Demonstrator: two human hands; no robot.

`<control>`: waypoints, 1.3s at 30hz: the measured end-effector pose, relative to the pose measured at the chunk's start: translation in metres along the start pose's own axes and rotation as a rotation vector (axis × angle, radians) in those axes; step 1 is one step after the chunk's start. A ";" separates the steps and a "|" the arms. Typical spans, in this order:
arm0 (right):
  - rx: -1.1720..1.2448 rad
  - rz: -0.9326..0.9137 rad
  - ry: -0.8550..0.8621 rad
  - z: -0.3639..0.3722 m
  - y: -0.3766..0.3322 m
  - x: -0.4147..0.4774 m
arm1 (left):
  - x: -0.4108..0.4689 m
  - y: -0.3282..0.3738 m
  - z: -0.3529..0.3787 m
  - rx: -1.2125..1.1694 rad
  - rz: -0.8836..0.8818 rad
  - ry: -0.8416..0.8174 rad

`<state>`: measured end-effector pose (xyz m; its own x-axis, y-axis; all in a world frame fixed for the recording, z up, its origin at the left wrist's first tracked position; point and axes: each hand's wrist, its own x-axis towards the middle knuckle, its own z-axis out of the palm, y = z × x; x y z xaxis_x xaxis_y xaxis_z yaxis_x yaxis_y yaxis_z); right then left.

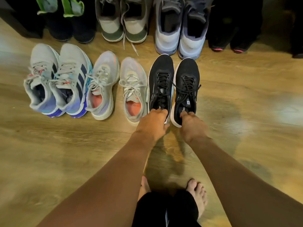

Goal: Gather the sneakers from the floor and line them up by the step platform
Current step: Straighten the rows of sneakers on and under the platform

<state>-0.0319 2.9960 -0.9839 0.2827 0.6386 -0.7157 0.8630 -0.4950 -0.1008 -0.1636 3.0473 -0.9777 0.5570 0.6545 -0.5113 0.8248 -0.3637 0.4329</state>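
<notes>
Two black sneakers stand side by side on the wooden floor, toes pointing away from me. My left hand (151, 124) grips the heel of the left black sneaker (161, 79). My right hand (193, 125) grips the heel of the right black sneaker (186, 84). To their left in the same row sit a pale grey pair with orange insoles (118, 86) and a grey pair with navy stripes and purple heels (57, 79). A back row holds a dark pair with green lining (65, 18), a grey-green pair (124, 20), a lilac-grey pair (180, 27) and a black pair with pink soles (232, 33).
A dark block, perhaps the step platform (14, 22), sits at the top left behind the back row. My bare feet (196, 194) stand on the floor below my arms. Open wooden floor (254, 104) lies to the right of the black sneakers and in front of the rows.
</notes>
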 end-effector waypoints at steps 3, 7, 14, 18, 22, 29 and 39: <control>0.016 0.003 0.028 -0.034 -0.017 -0.016 | -0.010 0.009 -0.033 -0.154 -0.024 0.101; 0.090 -0.082 0.170 -0.102 -0.050 -0.045 | -0.023 0.020 -0.099 -0.228 -0.084 0.180; 0.217 -0.258 0.412 -0.253 -0.135 -0.102 | -0.056 0.030 -0.258 -0.250 -0.112 0.372; 0.324 -0.353 0.480 -0.334 -0.195 -0.122 | -0.071 0.013 -0.359 -0.183 -0.095 0.543; 0.353 -0.462 0.464 -0.387 -0.256 -0.122 | -0.068 -0.016 -0.439 -0.118 -0.198 0.670; 0.255 -0.617 0.370 -0.410 -0.336 -0.097 | -0.056 -0.083 -0.507 -0.062 -0.478 0.725; -0.066 -0.437 0.248 -0.394 -0.406 -0.032 | -0.016 -0.178 -0.540 0.149 -0.367 0.307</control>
<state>-0.2260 3.4088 -0.6480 -0.0267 0.9024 -0.4300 0.9452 -0.1172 -0.3047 -0.3717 3.4598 -0.6453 0.1912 0.9139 -0.3580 0.9785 -0.1486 0.1432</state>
